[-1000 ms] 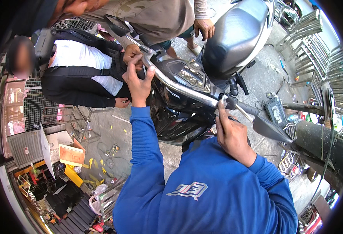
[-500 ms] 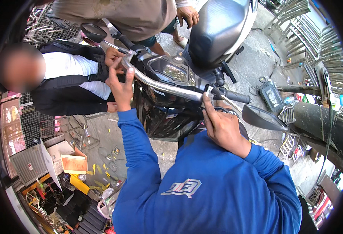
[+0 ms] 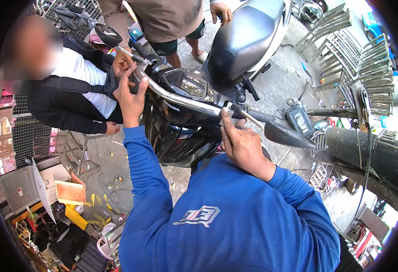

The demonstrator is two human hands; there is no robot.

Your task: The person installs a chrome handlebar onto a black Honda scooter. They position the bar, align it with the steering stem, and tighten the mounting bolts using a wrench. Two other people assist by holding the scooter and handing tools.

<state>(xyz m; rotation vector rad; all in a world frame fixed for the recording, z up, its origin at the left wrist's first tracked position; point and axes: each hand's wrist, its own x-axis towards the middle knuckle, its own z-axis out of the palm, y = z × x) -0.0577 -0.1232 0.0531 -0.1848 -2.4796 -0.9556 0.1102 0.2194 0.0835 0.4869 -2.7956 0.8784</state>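
A: What's nearest, at the bottom of the frame?

B: The person's blue long-sleeved top, with both forearms rising from it toward the centre.

A: And the right hand (image 3: 243,146)?

B: Right of centre. The fingers are curled loosely with the thumb pointing up, and their tips touch the chrome handlebar (image 3: 187,103) where it meets the black right grip (image 3: 253,115). Whether something small is pinched there, I cannot tell. Just right of it sits a black mirror (image 3: 288,135).

A: The left hand (image 3: 130,95)?

B: Upper left of centre. It is half open, thumb spread from the fingers, cupping the handlebar's left end without fully closing on it.

A: Is another hand there?

B: Yes, a co-worker's hand (image 3: 123,63) just above, touching the same end, near the second mirror (image 3: 107,35). That person, in a white shirt and black jacket, fills the upper left.

A: Where is the motorcycle (image 3: 194,90)?

B: Middle of the frame, black, with its instrument panel just beyond the bar and its grey seat (image 3: 244,38) reaching to the top. Another person in shorts stands at the top edge. Metal racks (image 3: 357,59) are upper right.
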